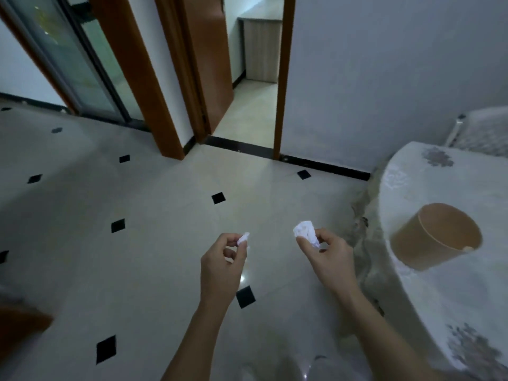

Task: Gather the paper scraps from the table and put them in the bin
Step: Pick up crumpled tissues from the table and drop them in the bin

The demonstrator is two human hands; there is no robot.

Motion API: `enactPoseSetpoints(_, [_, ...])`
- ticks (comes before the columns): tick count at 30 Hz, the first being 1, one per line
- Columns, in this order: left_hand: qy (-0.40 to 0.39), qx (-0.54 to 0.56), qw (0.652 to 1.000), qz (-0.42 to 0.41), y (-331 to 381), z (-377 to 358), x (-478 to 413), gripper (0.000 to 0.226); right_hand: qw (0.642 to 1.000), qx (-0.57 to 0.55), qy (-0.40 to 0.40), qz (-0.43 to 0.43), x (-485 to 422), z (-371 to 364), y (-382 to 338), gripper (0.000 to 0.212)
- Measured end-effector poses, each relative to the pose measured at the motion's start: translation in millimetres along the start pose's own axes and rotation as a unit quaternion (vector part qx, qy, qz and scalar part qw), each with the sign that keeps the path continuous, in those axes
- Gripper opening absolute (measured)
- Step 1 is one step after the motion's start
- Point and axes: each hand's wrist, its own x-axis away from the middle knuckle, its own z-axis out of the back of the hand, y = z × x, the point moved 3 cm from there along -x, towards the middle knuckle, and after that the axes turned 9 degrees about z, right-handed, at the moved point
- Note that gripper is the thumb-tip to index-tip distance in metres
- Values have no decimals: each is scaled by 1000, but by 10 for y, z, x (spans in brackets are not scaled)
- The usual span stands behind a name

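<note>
My left hand pinches a small crumpled white paper scrap between thumb and fingers, held over the tiled floor. A larger crumpled white paper scrap is gripped in my right hand, left of the table's edge. The round brown bin stands on the table at the right, its open top facing me. Both hands are to the left of the bin, apart from it. A small pale bit lies inside the bin near its rim.
The table has a white cloth with grey flower prints, hanging down its left side. The floor is pale tile with black diamond insets. An open wooden door and a doorway lie ahead, a glass sliding door at far left, a chair back behind the table.
</note>
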Motion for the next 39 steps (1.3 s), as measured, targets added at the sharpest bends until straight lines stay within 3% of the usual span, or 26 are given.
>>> enactPoseSetpoints(7, [-172, 9, 984, -47, 439, -1121, -335, 5, 983, 46, 160, -80, -112, 829, 481, 37])
enactPoseSetpoints(10, [-232, 4, 970, -77, 649, -1683, -373, 4, 966, 69, 223, -107, -114, 1237, 711, 25])
enactPoseSetpoints(17, [-311, -23, 941, -132, 1057, -2804, -454, 8, 941, 81, 300, -135, -401, 1955, 1171, 17])
enactPoseSetpoints(20, [-332, -21, 931, -150, 1265, -3218, -446, 6, 933, 82, 317, -151, -495, 2207, 1330, 26])
enactPoseSetpoints(24, [-370, -33, 913, -165, 1478, -3663, -384, 3, 923, 98, 340, -148, -554, 2492, 1439, 14])
enactPoseSetpoints(30, [-418, -54, 881, -213, 1636, -4081, -352, 9, 908, 146, 347, -183, -619, 2683, 1590, 17])
enactPoseSetpoints(39, [-426, -88, 822, -369, 1799, -4466, -448, 9, 891, 231, 315, -233, -890, 2687, 1563, 18])
